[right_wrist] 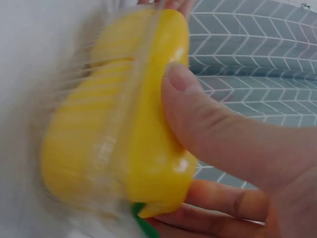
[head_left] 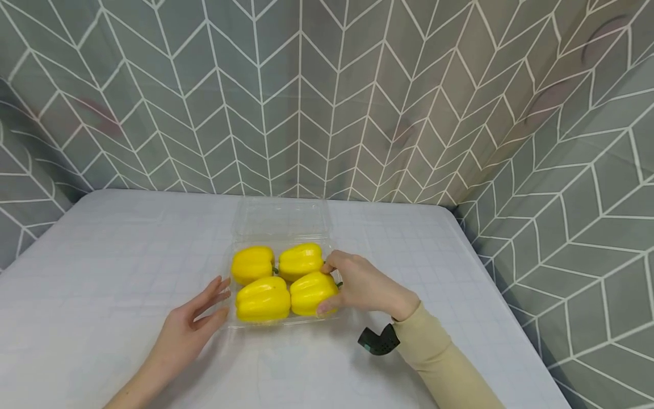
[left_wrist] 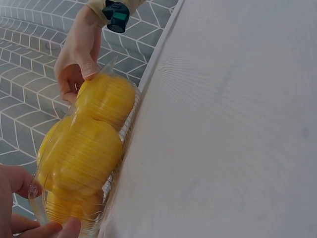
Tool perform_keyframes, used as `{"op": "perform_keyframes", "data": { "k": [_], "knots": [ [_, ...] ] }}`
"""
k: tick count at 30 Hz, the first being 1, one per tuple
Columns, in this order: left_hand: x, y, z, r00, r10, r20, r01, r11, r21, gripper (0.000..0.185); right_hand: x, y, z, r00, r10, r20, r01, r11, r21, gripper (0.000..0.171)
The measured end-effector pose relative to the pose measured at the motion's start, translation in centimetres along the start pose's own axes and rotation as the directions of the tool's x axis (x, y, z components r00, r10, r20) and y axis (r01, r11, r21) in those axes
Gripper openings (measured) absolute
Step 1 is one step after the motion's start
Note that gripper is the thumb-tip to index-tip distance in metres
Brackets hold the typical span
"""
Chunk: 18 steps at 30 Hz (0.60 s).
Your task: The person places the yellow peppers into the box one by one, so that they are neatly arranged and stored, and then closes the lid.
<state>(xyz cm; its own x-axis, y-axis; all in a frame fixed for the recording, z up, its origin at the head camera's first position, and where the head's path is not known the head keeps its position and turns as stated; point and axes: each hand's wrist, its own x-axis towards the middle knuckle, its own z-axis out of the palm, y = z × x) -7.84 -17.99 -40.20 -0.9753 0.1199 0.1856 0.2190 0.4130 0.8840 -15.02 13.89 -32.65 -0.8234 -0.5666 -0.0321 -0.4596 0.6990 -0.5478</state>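
A clear plastic clamshell tray point(head_left: 280, 220) lies open on the white table point(head_left: 102, 255), its lid flat behind it. Several yellow bell peppers fill it. My right hand point(head_left: 357, 284) curls round the front right pepper point(head_left: 311, 292), thumb at its near side and fingers over its top; the right wrist view shows the thumb point(right_wrist: 198, 114) pressed on that pepper point(right_wrist: 158, 148). With straight fingers, my left hand point(head_left: 196, 315) touches the tray's left front edge beside the front left pepper point(head_left: 263, 300). In the left wrist view the peppers point(left_wrist: 94, 148) show through the tray wall.
Grey herringbone-tiled walls point(head_left: 327, 96) close in the table at the back and on both sides. The table's right edge point(head_left: 490, 272) runs close to the right wall. A black wrist camera mount point(head_left: 378, 339) sits under my right sleeve.
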Motion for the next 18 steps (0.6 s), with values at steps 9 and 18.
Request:
{"op": "perform_keyframes", "data": {
  "k": [9, 18],
  "knots": [
    [0.0, 0.0, 0.7, 1.0, -0.009, 0.011, 0.01, 1.0, -0.017, 0.06, -0.7, 1.3, -0.4, 1.0, -0.01, -0.011, 0.011, 0.997, 0.08, 0.051],
    [-0.2, 0.1, 0.5, 1.0, 0.022, 0.016, -0.02, 0.997, -0.073, 0.05, -1.2, 2.4, -0.2, 0.987, -0.141, -0.072, 0.146, 0.987, 0.074, 0.026]
  ]
}}
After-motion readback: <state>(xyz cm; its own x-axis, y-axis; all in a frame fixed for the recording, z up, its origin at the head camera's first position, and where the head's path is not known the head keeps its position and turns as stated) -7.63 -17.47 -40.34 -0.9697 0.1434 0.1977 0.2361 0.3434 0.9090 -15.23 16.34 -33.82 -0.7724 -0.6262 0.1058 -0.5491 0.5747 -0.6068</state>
